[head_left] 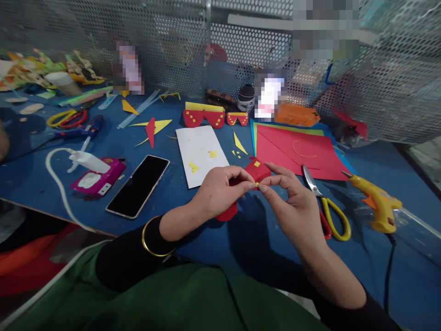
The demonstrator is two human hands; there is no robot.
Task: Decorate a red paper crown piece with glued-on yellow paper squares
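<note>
Red piece: under my fingertips, just above the table (361, 257); my hands hide a lot of this red paper piece (263, 171).
On it so far: one yellow square (257, 163) that I can see, so I'd call it partway at best.
Yellow bit: a tiny one (257, 185) right where my fingertips meet, doesn't look stuck down yet.
Left hand: thumb and finger in a narrow pinch at that bit, my left hand (220, 191) that is.
Right hand: also narrow, thumb and finger at the same bit (296, 202); honestly can't tell which hand has the grip.
Loose bits: two little piles (193, 167) unused on the white card (198, 142).
Glasses shapes: a big red pair (203, 118) and a small red pair (237, 118), both dotted with yellow, look done to me.
Off to the right: scissors (336, 220) near my right hand, yellow glue gun (379, 204) farther out.
</note>
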